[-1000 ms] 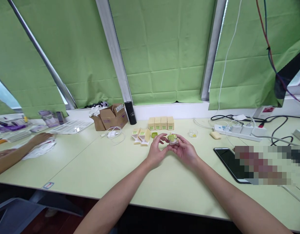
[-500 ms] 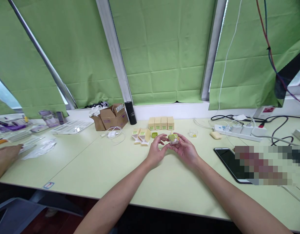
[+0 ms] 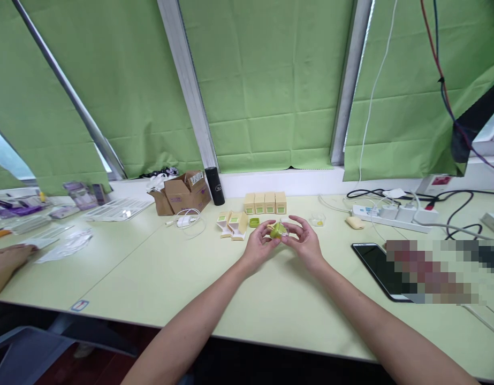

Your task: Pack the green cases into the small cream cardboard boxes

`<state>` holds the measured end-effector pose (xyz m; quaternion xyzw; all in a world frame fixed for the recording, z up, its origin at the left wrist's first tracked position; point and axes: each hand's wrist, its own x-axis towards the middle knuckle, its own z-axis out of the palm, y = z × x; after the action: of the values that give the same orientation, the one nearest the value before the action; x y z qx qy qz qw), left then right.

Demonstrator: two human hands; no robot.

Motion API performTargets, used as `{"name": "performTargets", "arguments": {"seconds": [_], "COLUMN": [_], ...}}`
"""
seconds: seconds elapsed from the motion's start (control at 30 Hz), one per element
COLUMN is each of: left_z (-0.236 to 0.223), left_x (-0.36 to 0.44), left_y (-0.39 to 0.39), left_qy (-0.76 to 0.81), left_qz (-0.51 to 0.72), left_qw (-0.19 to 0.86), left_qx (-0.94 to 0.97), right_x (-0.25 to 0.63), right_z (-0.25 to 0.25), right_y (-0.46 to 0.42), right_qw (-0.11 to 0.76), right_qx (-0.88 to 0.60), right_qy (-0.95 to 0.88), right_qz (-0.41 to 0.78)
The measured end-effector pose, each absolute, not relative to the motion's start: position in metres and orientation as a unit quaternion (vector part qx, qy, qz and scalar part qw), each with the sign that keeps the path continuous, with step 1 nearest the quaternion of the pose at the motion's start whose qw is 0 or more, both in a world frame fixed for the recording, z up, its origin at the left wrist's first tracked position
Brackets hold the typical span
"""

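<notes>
Between my two hands, raised over the table, is a small clear container with a green part (image 3: 276, 231). The fingers of my left hand (image 3: 257, 248) grip its green side. My right hand (image 3: 308, 245) has its thumb and fingers around the clear side. A small green square piece (image 3: 253, 222) lies just beyond my left hand. Two opened cream cartons (image 3: 237, 225) lie to the left of it. Behind my hands several closed cream boxes (image 3: 265, 203) stand in a row. A small clear dish with something yellow in it (image 3: 318, 220) sits beyond my right hand.
On the right are a tablet (image 3: 381, 270), a power strip with chargers (image 3: 395, 216) and a cream rounded object (image 3: 355, 223). A cardboard box (image 3: 186, 195), black bottle (image 3: 215, 186) and white charger (image 3: 186, 220) stand left. Another person's hand (image 3: 9, 262) rests at far left.
The container has been turned in my hands, and its green part now faces left. My right hand has shifted its fingers around it. The other person's hand has moved slightly.
</notes>
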<state>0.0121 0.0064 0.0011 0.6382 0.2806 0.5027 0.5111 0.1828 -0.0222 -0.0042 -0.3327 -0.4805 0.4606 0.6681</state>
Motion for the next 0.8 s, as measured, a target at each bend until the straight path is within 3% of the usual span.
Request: {"name": "performTargets", "arguments": {"seconds": [0.27,0.43,0.8], "left_z": [0.001,-0.001,0.002], "left_x": [0.012,0.010,0.001], "left_y": [0.013,0.015,0.009], "left_qy": [0.273,0.281,0.420], "left_qz": [0.518,0.522,0.459], "left_qw": [0.546,0.529,0.278], "left_qx": [0.600,0.607,0.732], "right_x": [0.184,0.193,0.198], "right_z": [-0.001,-0.006,-0.012], "right_y": [-0.024,-0.016,-0.008], "right_qw": [0.680,0.686,0.686], "right_qx": [-0.313,-0.383,-0.445], "right_qy": [-0.513,-0.497,-0.459], "right_qz": [0.420,0.368,0.349]}}
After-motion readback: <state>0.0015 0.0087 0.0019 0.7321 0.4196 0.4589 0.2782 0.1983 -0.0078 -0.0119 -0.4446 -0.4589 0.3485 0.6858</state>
